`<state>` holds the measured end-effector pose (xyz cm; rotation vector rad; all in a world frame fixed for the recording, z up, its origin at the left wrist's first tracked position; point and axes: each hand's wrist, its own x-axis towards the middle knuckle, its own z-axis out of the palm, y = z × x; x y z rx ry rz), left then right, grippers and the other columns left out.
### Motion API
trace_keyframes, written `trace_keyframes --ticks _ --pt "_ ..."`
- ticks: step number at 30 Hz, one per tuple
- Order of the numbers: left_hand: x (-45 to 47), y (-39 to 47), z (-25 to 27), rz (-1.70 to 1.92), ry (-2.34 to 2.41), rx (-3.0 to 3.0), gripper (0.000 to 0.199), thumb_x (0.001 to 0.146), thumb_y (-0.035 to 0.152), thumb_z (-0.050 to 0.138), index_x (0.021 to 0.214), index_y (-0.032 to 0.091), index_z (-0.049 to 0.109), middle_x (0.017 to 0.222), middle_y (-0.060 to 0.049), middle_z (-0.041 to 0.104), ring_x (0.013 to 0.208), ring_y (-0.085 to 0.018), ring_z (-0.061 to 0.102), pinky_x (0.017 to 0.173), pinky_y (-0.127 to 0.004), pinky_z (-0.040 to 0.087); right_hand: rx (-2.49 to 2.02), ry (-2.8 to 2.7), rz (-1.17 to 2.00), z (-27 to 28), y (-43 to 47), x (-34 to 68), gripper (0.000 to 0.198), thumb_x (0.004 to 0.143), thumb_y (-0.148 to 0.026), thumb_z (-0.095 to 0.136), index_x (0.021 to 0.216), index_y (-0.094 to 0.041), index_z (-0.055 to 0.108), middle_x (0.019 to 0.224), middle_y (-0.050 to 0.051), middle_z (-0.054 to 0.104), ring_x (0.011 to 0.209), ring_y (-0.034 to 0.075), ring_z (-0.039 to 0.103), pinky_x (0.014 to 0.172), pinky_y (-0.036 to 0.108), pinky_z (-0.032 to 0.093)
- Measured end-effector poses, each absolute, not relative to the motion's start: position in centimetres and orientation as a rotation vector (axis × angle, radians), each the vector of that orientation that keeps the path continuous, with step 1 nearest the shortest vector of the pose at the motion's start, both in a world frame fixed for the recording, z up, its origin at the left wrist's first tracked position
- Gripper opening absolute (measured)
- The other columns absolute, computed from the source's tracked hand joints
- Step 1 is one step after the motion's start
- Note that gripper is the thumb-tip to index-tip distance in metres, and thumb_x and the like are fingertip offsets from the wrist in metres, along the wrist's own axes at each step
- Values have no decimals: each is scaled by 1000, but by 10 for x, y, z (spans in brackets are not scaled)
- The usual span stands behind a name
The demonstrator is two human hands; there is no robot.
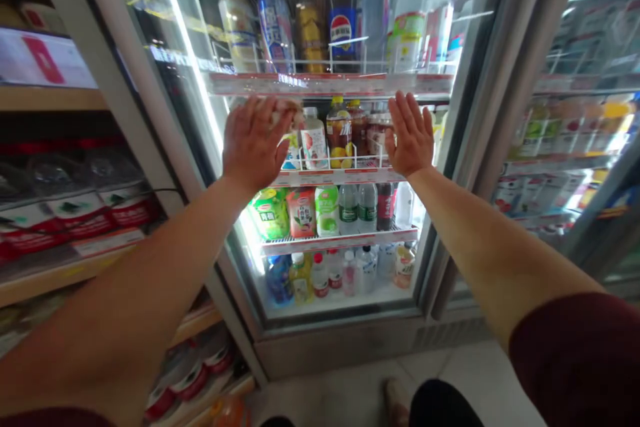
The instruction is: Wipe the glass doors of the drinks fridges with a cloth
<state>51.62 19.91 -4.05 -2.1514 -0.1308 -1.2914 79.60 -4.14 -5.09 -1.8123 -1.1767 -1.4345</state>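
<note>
My left hand (255,143) is raised in front of a glass-doored drinks fridge (340,352), palm forward and fingers stretched out. On the right, my right hand (411,137) is held up the same way, with its thumb apart. Neither hand holds anything. Whether the palms touch the glass I cannot tell. Between the hands, behind the glass, stand a white-labelled bottle (314,140) and a yellow-capped bottle with lemons on its label (339,133). Above them is a dark cola bottle (342,20) with a blue label.
The door's vertical handle (480,147) runs right of my right hand. Several green and orange drink packs (300,212) fill a lower shelf, with small bottles (320,275) beneath. A shelf of red-labelled bottles (75,203) stands left. Another fridge (565,167) is at right.
</note>
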Motion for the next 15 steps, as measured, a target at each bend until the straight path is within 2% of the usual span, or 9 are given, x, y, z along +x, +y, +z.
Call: trace_keyframes --ticks 3,6,8,10,13,15 --pt "522 194 -55 -1250 -119 -2181 64 113 42 49 173 24 33 182 -13 20 170 -38 7 135 -68 22 -1811 -1183 -1408 -51 -43 797 70 103 -36 35 172 -25 35 179 7 38 170 31 27 138 64 19" --pt "522 186 -86 -978 127 -2239 57 113 43 52 168 39 40 177 3 35 169 -25 21 140 -50 24 -1800 -1186 -1409 -52 -43 798 70 105 -37 33 173 -25 32 180 6 36 171 31 24 138 65 18" --pt "520 186 -85 -883 212 -2240 55 113 39 51 168 39 41 174 4 41 166 -22 29 139 -47 25 -1796 -1184 -1418 -52 -42 798 70 104 -37 32 173 -24 33 179 7 37 170 32 26 138 66 20" --pt "519 190 -63 -996 101 -2231 57 113 39 51 169 35 40 175 -1 39 167 -28 28 138 -54 26 -1793 -1183 -1427 -52 -40 798 71 104 -37 32 173 -23 33 178 7 39 169 32 28 137 66 22" --pt "524 194 -25 -1318 -209 -2184 62 113 42 48 172 27 36 180 -11 26 169 -38 17 135 -68 22 -1777 -1166 -1447 -52 -39 798 68 106 -40 26 173 -26 34 178 4 39 169 31 29 138 62 21" --pt "530 191 -22 -1437 -311 -2144 65 113 44 48 173 24 32 181 -15 19 169 -42 11 133 -72 21 -1773 -1163 -1451 -52 -39 798 68 107 -42 24 173 -26 34 179 3 38 169 31 28 139 61 19"
